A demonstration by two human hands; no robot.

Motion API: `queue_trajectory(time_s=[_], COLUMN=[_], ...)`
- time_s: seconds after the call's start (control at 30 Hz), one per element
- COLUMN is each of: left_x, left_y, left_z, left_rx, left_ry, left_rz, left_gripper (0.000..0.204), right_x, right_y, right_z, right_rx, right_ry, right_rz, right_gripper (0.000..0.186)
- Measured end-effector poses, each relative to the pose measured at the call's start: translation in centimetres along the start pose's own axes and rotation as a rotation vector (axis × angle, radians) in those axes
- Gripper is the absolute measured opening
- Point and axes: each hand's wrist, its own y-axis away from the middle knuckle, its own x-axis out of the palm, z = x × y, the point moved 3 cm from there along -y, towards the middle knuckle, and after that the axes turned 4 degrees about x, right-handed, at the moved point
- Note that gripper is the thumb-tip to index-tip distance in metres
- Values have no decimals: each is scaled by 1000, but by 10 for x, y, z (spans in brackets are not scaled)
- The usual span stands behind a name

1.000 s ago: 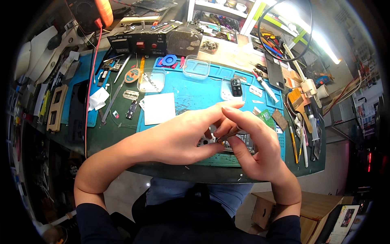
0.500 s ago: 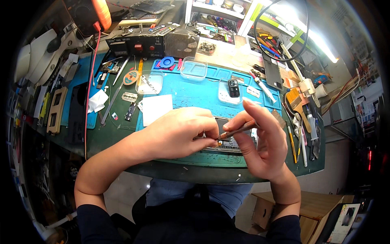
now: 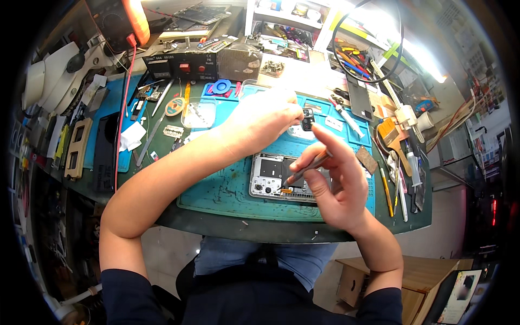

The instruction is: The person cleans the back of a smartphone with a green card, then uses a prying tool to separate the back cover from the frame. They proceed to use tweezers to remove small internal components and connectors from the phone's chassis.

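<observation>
An opened phone (image 3: 265, 192) lies on the blue work mat (image 3: 216, 189) in front of me, its inner parts and two round camera lenses showing. My right hand (image 3: 344, 187) is closed round a slim brownish pointed tool (image 3: 303, 173), its tip down at the phone's board near an orange strip. My left hand (image 3: 265, 119) reaches beyond the phone with its fingers closed. Its fingertips are at the left edge of a black camera lens cover (image 3: 307, 120), which sits over a clear plastic box (image 3: 298, 132) that the hand partly hides.
A second clear box (image 3: 199, 114) holds small parts at the left, near a solder wick reel (image 3: 174, 106) and a razor blade (image 3: 173, 131). Syringes (image 3: 349, 120), brushes and a small brown plate (image 3: 366, 159) lie at the right. A red cable (image 3: 123, 119) hangs at the left.
My left hand has moved up and away from the phone to the lens cover. The right hand has stayed over the phone with its tool, which now tilts down more. More of the phone shows.
</observation>
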Motion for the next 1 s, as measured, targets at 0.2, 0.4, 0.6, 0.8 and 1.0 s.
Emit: queue_trajectory(time_s=[0.2,0.4,0.6,0.8,1.0], left_x=[-8,-41,-60,-46,-34], left_y=[12,41,62,67,62], left_z=[-4,-27,-58,-58,-56], left_rx=[6,-99,-299,-236,-281], left_ry=[87,338,762,987,770], left_rz=[-64,42,311,133,151], left_gripper=[17,21,44,57,72], right_x=[10,12,9,10,11], right_y=[-2,-8,-12,-14,-15], right_z=[3,9,24,29,28], right_rx=[-47,-81,-277,-127,-113], right_ry=[57,142,322,268,262], right_rz=[99,70,185,79,98], right_gripper=[58,59,48,37,46])
